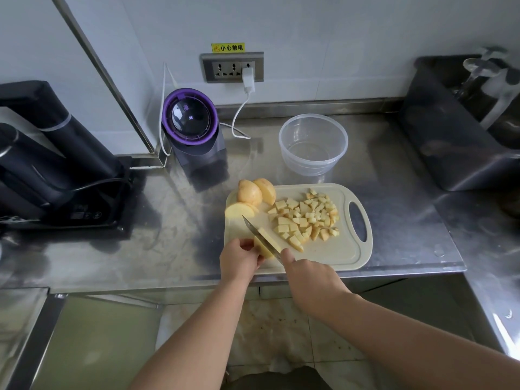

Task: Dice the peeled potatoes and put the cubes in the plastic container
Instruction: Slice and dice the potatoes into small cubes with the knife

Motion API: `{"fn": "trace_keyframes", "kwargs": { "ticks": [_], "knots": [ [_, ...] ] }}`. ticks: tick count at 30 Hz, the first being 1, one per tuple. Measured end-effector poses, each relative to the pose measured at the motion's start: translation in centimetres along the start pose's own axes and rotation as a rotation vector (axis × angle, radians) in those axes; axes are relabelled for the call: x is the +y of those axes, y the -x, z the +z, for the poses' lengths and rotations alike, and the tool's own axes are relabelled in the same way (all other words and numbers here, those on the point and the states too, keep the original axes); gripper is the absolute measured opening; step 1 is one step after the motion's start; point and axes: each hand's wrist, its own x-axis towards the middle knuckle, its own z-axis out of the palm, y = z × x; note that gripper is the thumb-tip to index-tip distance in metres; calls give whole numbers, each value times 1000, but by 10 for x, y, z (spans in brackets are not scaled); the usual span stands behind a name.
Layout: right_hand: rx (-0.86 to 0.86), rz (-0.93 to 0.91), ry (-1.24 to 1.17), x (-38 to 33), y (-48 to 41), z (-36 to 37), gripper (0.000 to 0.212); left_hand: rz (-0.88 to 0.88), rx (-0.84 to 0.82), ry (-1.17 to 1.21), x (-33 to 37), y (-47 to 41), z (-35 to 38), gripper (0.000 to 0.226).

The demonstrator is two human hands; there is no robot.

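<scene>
A beige cutting board (337, 254) lies near the counter's front edge. A pile of potato cubes (306, 216) covers its middle. Three larger peeled potato pieces (250, 197) sit at its far left corner. My left hand (239, 261) holds a potato piece (266, 243) down at the board's near left. My right hand (312, 277) grips a knife (260, 236) whose blade is in that piece, tip pointing away to the left. A clear round plastic container (313, 144), with nothing in it, stands behind the board.
A purple-rimmed dark appliance (192, 128) stands behind the board on the left, its white cable running to a wall socket (232, 67). A black machine (47, 159) fills the far left. A steel sink (461, 128) lies to the right.
</scene>
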Motion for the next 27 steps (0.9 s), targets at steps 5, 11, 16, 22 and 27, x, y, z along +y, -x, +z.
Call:
{"fn": "trace_keyframes", "kwargs": {
  "ticks": [5,11,16,22,27],
  "knots": [
    [-14,0,-2,-1,-5,3,58,-10,-2,-31,-3,-5,1,11],
    [-23,19,13,-4,-10,7,62,-3,22,-66,-3,-4,0,16],
    [14,60,-50,3,-3,5,49,3,15,-52,-3,-3,0,10],
    [44,24,-41,-1,7,2,47,-8,23,12,-2,3,-2,11],
    [22,18,-29,-8,5,3,49,18,28,5,-5,2,-3,18]
  ]
}}
